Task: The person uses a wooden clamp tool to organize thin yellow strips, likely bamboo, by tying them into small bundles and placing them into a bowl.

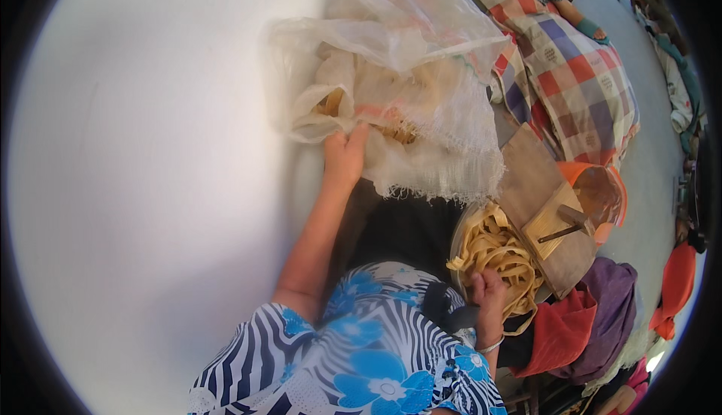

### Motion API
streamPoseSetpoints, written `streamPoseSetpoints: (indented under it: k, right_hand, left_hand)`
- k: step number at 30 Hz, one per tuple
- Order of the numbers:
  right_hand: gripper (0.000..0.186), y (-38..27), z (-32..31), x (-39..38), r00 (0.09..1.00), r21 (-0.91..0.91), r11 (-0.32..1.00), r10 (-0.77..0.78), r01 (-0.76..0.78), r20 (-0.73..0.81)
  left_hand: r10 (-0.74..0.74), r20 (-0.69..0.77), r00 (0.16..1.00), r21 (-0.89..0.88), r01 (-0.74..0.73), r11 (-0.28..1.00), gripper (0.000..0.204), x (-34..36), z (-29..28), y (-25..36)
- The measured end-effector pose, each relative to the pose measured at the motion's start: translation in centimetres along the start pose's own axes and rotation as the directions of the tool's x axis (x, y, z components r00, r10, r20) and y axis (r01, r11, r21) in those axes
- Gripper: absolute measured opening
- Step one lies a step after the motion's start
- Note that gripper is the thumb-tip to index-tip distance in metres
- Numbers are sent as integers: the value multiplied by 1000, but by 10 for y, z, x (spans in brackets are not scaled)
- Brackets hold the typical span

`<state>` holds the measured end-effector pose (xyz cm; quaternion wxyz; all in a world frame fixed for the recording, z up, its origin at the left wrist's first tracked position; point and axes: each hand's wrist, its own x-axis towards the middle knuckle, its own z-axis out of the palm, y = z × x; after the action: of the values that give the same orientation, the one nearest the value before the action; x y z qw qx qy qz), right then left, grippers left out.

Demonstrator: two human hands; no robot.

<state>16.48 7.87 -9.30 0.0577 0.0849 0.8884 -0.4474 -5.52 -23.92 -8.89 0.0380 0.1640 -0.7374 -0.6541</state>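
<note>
A frayed, translucent white woven sack point(444, 133) with a thin plastic layer spreads out in front of me. My left hand point(346, 156) pinches its near edge, beside an opening where something tan shows inside. What else the sack holds is hidden by its folds. To the right, long flat tan strips point(492, 246) lie curled in a heap in a round shallow container point(456, 240). My right hand point(490, 295) is at the near edge of this heap with its fingers curled. Whatever lies within those fingers is hidden.
A brown board point(526, 163) leans beside the strips, with a wooden block point(551, 223) bearing a dark bar. Behind it stands an orange-rimmed container point(602, 197). Checked cloth point(579, 77) lies far right; red cloth point(560, 336) and purple cloth point(605, 302) nearer. A pale wall-like surface point(150, 174) fills the left.
</note>
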Motion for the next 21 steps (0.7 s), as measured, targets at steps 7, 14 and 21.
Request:
streamPoseSetpoints:
  k: [7,14,21]
  right_hand:
    - [10,-61,-31,8,986,-284,954,-131,96,-105]
    - [28,-78,-16,48,997,360,933,40,-15,-63]
    - [65,-126,-21,268,821,73,912,-326,404,-469]
  left_hand:
    - [15,-12,1000,60,-14,998,29,-11,5,7]
    - [39,344,938,-11,-37,999,59,-56,6,-45]
    - [367,337,867,616,-498,611,86,-74,75,-30]
